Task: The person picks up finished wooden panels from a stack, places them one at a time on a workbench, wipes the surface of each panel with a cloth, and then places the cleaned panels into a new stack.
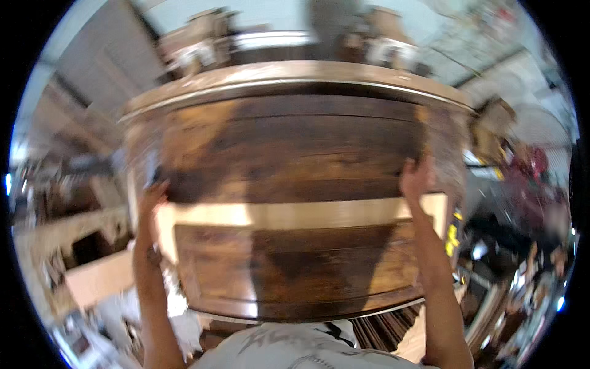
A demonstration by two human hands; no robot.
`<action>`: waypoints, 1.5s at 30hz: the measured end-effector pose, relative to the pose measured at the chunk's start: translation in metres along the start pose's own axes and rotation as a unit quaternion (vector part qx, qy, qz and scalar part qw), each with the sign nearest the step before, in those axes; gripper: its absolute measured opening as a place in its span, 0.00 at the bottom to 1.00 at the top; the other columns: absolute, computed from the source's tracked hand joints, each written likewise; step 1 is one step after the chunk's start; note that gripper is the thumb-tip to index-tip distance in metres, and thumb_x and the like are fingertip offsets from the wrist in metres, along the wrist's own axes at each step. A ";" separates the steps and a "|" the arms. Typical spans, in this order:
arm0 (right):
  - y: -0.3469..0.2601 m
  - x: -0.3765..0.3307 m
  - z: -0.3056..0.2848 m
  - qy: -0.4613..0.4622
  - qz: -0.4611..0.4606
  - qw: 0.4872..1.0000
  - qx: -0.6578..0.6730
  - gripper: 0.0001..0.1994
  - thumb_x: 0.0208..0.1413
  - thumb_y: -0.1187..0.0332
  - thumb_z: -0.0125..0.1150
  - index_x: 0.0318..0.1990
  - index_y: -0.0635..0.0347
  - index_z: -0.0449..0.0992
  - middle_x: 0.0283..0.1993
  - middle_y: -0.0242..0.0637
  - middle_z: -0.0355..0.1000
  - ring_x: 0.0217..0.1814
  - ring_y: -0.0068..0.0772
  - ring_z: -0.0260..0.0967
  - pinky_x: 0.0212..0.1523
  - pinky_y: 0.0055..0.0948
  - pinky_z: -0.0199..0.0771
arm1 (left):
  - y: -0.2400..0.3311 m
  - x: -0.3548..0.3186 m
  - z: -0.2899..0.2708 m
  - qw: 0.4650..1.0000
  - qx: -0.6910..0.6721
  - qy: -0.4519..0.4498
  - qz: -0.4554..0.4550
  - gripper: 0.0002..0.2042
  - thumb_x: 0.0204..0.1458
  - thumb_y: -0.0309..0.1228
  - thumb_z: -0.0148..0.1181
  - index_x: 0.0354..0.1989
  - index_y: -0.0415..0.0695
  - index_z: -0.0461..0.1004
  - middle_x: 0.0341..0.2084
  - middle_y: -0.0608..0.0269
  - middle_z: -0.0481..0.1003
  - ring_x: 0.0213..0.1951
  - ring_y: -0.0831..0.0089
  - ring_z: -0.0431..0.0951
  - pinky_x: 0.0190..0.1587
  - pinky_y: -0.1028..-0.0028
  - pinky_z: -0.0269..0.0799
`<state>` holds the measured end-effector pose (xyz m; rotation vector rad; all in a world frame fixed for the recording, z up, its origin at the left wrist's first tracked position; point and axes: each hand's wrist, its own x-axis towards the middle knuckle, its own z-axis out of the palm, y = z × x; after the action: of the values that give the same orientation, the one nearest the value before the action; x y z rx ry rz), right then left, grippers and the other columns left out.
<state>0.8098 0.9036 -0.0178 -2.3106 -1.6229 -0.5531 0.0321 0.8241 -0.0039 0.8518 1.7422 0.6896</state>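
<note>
A large dark brown wooden piece (pixel 295 154), built of wide planks with a pale crossbar and a light moulded top edge, fills the middle of the view right in front of me. My left hand (pixel 152 198) grips its left side at about mid height. My right hand (pixel 416 177) grips its right side a little higher, fingers against the planks. Both forearms reach up from the lower edge. The picture is blurred by motion.
Pale wooden boards and boxes (pixel 92 270) lie low on the left. Cluttered tools and red and yellow items (pixel 528 178) sit on the right. Stacked furniture parts (pixel 209 37) show above the wooden piece. Dark slats (pixel 381 329) lie below it.
</note>
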 end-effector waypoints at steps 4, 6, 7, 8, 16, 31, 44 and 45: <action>0.027 0.062 -0.013 -0.230 0.169 0.936 0.204 0.25 0.59 0.48 0.38 0.43 0.62 0.71 0.47 0.51 0.68 0.48 0.57 0.64 0.48 0.49 0.63 | -0.055 0.012 -0.048 0.964 0.048 0.262 -0.004 0.12 0.57 0.33 0.47 0.26 0.39 0.70 0.10 0.65 0.60 0.12 0.78 0.58 0.13 0.75 0.55; 0.089 0.085 -0.017 -0.248 0.222 0.902 0.276 0.26 0.59 0.47 0.36 0.42 0.62 0.72 0.48 0.52 0.68 0.51 0.56 0.63 0.50 0.48 0.61 | 0.002 0.065 0.006 0.943 0.229 0.241 0.032 0.14 0.57 0.35 0.46 0.41 0.37 0.71 0.31 0.53 0.71 0.31 0.69 0.72 0.29 0.72 0.67; 0.079 0.093 0.000 -0.253 0.205 0.899 0.293 0.26 0.59 0.47 0.37 0.45 0.62 0.71 0.49 0.52 0.68 0.52 0.55 0.63 0.52 0.48 0.61 | -0.005 0.080 -0.005 0.928 0.239 0.266 0.100 0.17 0.57 0.39 0.48 0.45 0.37 0.70 0.37 0.51 0.71 0.38 0.67 0.72 0.35 0.72 0.68; 0.079 0.100 0.018 -0.256 0.192 0.897 0.305 0.27 0.59 0.47 0.37 0.47 0.62 0.69 0.49 0.52 0.67 0.53 0.55 0.62 0.53 0.47 0.60 | -0.009 0.093 -0.005 0.911 0.248 0.283 0.169 0.22 0.56 0.43 0.49 0.50 0.37 0.69 0.44 0.49 0.71 0.44 0.66 0.72 0.41 0.73 0.69; -0.003 0.101 -0.011 -0.213 0.139 0.940 0.226 0.34 0.55 0.43 0.42 0.57 0.66 0.57 0.48 0.64 0.65 0.56 0.60 0.59 0.56 0.45 0.57 | 0.096 0.065 0.034 0.950 0.119 0.213 0.195 0.31 0.56 0.48 0.47 0.62 0.40 0.53 0.60 0.57 0.56 0.60 0.65 0.55 0.59 0.68 0.50; 0.105 0.030 -0.161 -0.264 0.044 0.861 0.432 0.43 0.40 0.61 0.71 0.60 0.59 0.49 0.56 0.52 0.61 0.56 0.44 0.63 0.53 0.38 0.64 | 0.173 -0.137 0.030 0.905 -0.257 0.320 0.108 0.39 0.39 0.69 0.51 0.50 0.48 0.63 0.40 0.61 0.64 0.39 0.70 0.65 0.36 0.61 0.67; 0.117 -0.010 -0.085 -0.179 -0.021 0.920 0.349 0.36 0.42 0.62 0.68 0.53 0.68 0.52 0.32 0.53 0.73 0.33 0.55 0.71 0.31 0.41 0.70 | 0.179 -0.143 0.030 0.923 -0.223 0.306 0.072 0.41 0.36 0.65 0.54 0.56 0.51 0.58 0.50 0.62 0.60 0.49 0.64 0.61 0.47 0.47 0.56; 0.118 -0.010 -0.081 -0.183 -0.024 0.902 0.390 0.34 0.42 0.65 0.68 0.53 0.69 0.53 0.31 0.52 0.73 0.32 0.54 0.71 0.30 0.40 0.70 | 0.176 -0.142 0.027 0.923 -0.240 0.289 0.079 0.41 0.36 0.65 0.54 0.56 0.51 0.58 0.53 0.62 0.60 0.52 0.63 0.60 0.51 0.45 0.53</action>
<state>0.9050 0.8210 0.0505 -1.8071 -1.6332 0.4935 0.1269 0.8132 0.2029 0.4665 1.8890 1.5247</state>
